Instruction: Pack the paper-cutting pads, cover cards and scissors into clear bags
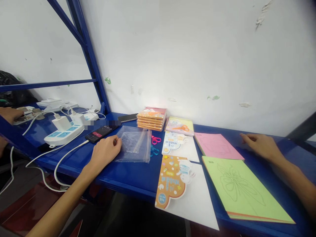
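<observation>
My left hand (107,149) rests on the blue table with its fingers curled in, at the left edge of a stack of clear plastic bags (133,146). Nothing shows inside it. On the far right, my right hand (261,144) lies on the tabletop, fingers loosely extended and holding nothing. Nearest to it are pink sheets (217,144) and green sheets (244,187) with line drawings. Left of those lie white sheets with an orange printed cover (171,181) and a smaller white-and-blue cover (171,144). Pink scissors (156,140) and blue scissors (155,150) peek out beside the bags.
A pile of packaged sets (151,118) stands by the wall, next to a yellow pack with orange scissors (182,127). At left are a phone (102,131), a dark flat object (127,118), a power strip (64,131), cables and blue rack posts. Another person's hand (11,114) shows far left.
</observation>
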`<state>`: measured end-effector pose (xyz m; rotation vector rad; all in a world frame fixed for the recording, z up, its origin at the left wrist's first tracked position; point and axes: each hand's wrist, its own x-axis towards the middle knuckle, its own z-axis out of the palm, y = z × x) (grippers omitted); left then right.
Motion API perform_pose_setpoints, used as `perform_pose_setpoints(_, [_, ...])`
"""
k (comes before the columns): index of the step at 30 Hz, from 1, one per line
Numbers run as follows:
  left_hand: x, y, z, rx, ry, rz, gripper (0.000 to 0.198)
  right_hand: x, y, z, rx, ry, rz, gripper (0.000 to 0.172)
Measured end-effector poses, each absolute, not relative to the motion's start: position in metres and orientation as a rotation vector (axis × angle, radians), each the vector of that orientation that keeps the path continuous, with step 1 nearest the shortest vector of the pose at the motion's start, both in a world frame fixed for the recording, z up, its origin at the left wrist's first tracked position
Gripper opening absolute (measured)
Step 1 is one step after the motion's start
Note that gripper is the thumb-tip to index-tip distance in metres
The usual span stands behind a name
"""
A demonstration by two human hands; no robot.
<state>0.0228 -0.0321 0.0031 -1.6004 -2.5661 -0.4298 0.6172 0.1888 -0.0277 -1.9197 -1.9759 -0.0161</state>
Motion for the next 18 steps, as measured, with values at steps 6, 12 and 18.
perform_pose_setpoints(6, [0.0225, -0.0316, 0.0026, -1.603, -2.563, -0.435, 0.036, 0.6185, 0.191, -0.0294, -1.911, -1.988, -0.021, 0.052])
perform_pose_setpoints(12, [0.0215, -0.0317, 0.0018, -1.602, -2.561, -0.445, 0.035, 0.6176, 0.19, -0.028, -1.912, -1.993, -0.014, 0.053])
perform_pose_setpoints(18, [0.0211, -0.0323, 0.0018, -1.607, -2.563, -0.446, 0.035, 0.6159, 0.1883, -0.0274, -1.902, -2.002, -0.02, 0.055])
